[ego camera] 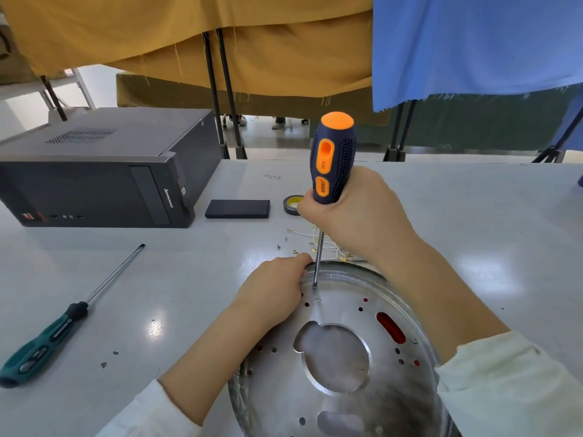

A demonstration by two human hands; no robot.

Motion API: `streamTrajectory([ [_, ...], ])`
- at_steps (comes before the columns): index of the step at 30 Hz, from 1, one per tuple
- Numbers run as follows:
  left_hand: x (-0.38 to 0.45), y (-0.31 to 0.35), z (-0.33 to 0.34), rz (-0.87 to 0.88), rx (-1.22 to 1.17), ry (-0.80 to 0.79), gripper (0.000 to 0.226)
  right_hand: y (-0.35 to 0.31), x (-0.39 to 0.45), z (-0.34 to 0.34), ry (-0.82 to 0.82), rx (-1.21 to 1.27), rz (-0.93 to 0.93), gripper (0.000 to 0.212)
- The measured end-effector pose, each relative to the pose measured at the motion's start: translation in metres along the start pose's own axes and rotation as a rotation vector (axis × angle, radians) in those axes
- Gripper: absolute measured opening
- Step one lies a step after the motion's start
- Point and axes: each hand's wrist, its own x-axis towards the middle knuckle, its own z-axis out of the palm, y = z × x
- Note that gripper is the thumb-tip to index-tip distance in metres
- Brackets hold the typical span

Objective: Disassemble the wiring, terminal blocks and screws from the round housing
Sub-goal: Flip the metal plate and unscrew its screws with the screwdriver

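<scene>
The round metal housing [344, 313] lies flat on the table in front of me, with a large centre cut-out and several small holes. My right hand [356, 212] grips an orange and dark blue screwdriver [332, 159] held upright, its tip set on a screw [315, 287] near the housing's far rim. My left hand [271, 288] holds the housing's far left rim, fingers curled over the edge. Loose white wires with gold terminals [328, 244] and small screws [282, 242] lie on the table just beyond the housing.
A green-handled screwdriver [56, 326] lies at the left. A black computer case [101, 171] stands at the back left. A flat black box [238, 209] and a tape roll [291, 205] sit behind the wires. Yellow and blue cloths hang beyond the table.
</scene>
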Motion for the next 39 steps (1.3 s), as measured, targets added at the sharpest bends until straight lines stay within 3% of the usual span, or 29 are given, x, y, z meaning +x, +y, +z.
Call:
streamTrajectory([
  [4, 0.001, -0.001, 0.001, -0.011, -0.031, 0.000, 0.029, 0.004, 0.010, -0.014, -0.243, 0.158, -0.047, 0.028],
  [6, 0.001, -0.002, 0.002, -0.014, -0.040, 0.004, 0.028, 0.005, 0.011, -0.019, -0.271, 0.162, -0.059, 0.029],
  [10, 0.000, -0.002, 0.004, -0.014, -0.040, 0.024, 0.025, 0.009, 0.007, -0.018, -0.096, -0.065, 0.012, 0.039],
  [18, 0.001, -0.001, 0.006, -0.034, -0.042, 0.033, 0.028, 0.006, -0.008, -0.011, 0.188, -0.070, 0.201, 0.034],
  [25, 0.001, -0.001, 0.005, -0.028, -0.043, 0.028, 0.027, 0.002, -0.009, -0.007, 0.222, -0.121, 0.125, 0.029],
  [29, 0.001, -0.002, 0.004, -0.018, -0.053, 0.018, 0.027, 0.007, 0.000, -0.011, 0.090, 0.018, 0.094, 0.032],
  [35, 0.002, -0.002, 0.005, -0.022, -0.042, 0.004, 0.026, 0.013, 0.009, -0.033, -0.336, 0.212, -0.066, 0.034],
  [39, 0.003, -0.003, 0.004, -0.021, -0.047, 0.003, 0.024, 0.015, 0.011, -0.038, -0.385, 0.235, -0.067, 0.036],
])
